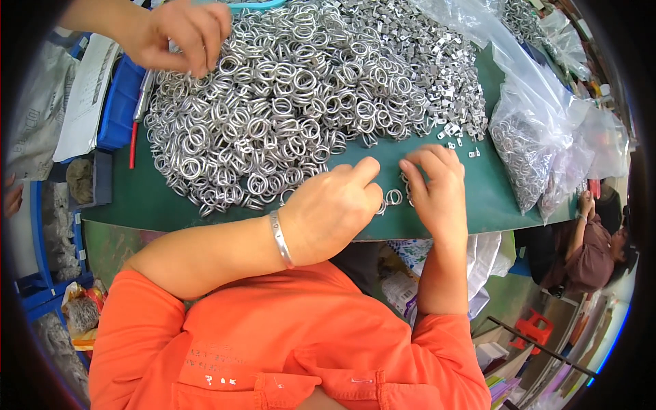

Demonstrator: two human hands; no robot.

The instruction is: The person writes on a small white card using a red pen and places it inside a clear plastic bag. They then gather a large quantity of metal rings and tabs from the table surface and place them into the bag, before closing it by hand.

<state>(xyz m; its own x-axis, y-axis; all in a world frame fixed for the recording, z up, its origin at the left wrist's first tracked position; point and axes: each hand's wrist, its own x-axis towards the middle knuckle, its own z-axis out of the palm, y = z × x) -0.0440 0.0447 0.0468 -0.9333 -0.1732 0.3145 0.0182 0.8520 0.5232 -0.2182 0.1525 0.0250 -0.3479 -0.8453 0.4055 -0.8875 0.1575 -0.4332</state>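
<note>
My left hand [333, 213], with a silver bracelet on its wrist, is closed with the fingers curled over the green table edge. What lies inside its fingers is hidden. Facing it, my right hand [437, 188] is bent with thumb and fingertips close together. Part of a ring shows against its thumb side; whether the fingers grip it is unclear. Between both hands a few loose metal rings [393, 197] lie on the table. A large heap of silver metal rings [273, 102] spreads just beyond my left hand. Small metal clips [444, 65] are piled beyond my right hand.
Another person's hand [184, 37] reaches over the heap's far left. A blue bin [120, 102], papers [85, 99] and a red pen [133, 145] sit left. Clear plastic bags of metal parts [523, 154] stand right. A person [588, 253] works farther right, near a red stool [533, 329].
</note>
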